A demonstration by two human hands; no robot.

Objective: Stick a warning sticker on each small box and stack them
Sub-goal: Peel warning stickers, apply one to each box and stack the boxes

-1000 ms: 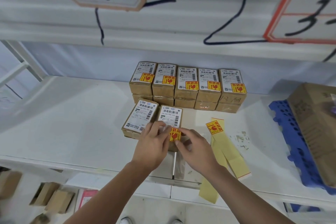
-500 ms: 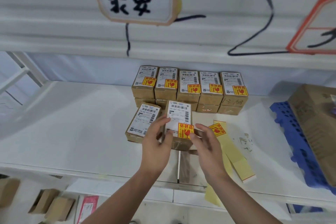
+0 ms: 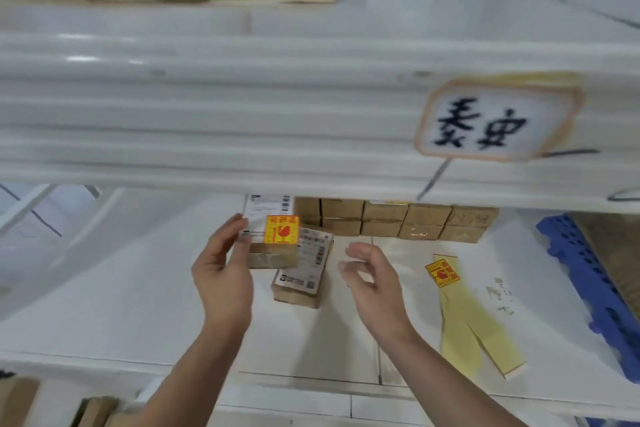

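Two bare hands reach over a white shelf. The left hand grips a small box by its side, lifted clear of the shelf and tilted toward the camera. A yellow and red warning sticker sits on the box's white label. The right hand hovers just beside it, fingers loosely curled, holding nothing. A second box lies flat on the shelf below the raised one. A stack of boxes, two layers high, stands at the back. Right of the hands, a yellow backing strip carries one spare sticker. A blue plastic pallet sits at the far right.
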